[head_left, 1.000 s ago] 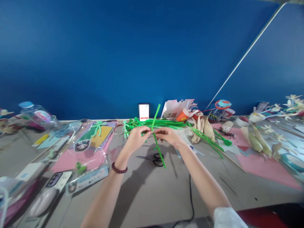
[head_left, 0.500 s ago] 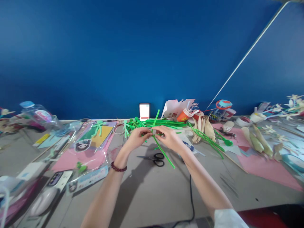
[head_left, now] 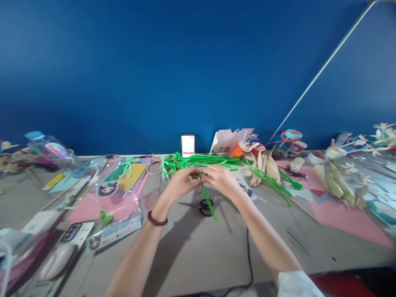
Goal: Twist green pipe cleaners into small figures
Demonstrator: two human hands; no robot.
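Close together above the middle of the table, my left hand [head_left: 185, 181] and my right hand [head_left: 219, 179] both pinch a green pipe cleaner [head_left: 209, 203]. One end of it hangs down toward me, and the part between the fingertips is mostly hidden. A dark red bead bracelet [head_left: 157, 219] circles my left wrist. Beneath the hands lie black-handled scissors [head_left: 205, 207], partly crossed by the hanging end. Just beyond the hands is a pile of green pipe cleaners [head_left: 213, 160].
A phone with a lit screen [head_left: 188, 145] stands against the blue wall. To the left are pink paper [head_left: 93, 206], a plastic bottle [head_left: 51, 148] and a white mouse [head_left: 57, 262]. Dried husks [head_left: 266, 168] and an orange cup [head_left: 239, 150] sit to the right. A black cable [head_left: 249, 255] crosses the front.
The upper end of the pipe cleaner no longer sticks up above my fingers. Its lower end has swung left and hangs more steeply. Both hands stay close together.
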